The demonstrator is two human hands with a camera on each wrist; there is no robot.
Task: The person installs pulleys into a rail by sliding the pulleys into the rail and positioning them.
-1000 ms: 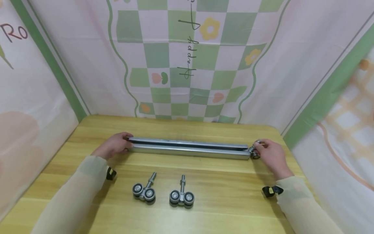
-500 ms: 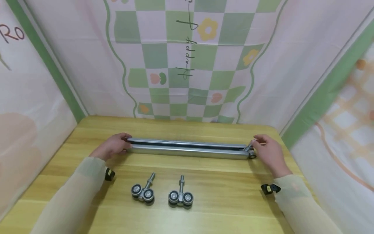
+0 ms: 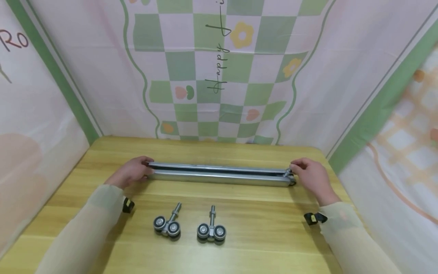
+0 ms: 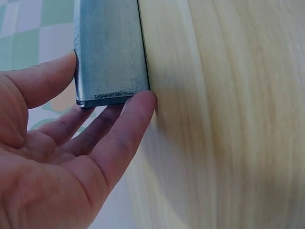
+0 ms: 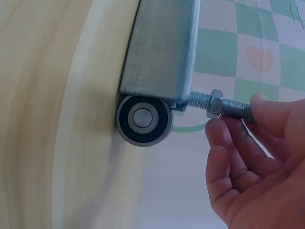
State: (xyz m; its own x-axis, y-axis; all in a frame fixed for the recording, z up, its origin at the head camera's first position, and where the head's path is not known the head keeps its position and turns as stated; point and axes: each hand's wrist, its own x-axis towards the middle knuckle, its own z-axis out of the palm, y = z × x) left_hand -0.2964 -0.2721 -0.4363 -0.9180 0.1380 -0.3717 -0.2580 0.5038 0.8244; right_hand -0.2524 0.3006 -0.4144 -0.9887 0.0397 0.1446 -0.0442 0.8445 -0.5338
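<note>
A metal channel track lies across the table with its slot facing up. My left hand holds its left end; in the left wrist view the thumb is on one edge and a fingertip at the opposite corner. At the right end, my right hand pinches the threaded bolt of a roller trolley. One wheel of that trolley shows outside the track's end, right at its edge, while the bolt rises through the slot. The trolley's far wheels are hidden inside the track.
Two more roller trolleys lie nearer on the wooden table: a left one with its bolt tilted, and a right one with its bolt pointing away. A patterned cloth backdrop stands behind the table, with cloth walls at both sides.
My right hand has moved left, bringing the trolley from beside the track's right end partly into it. My left hand stays on the left end.
</note>
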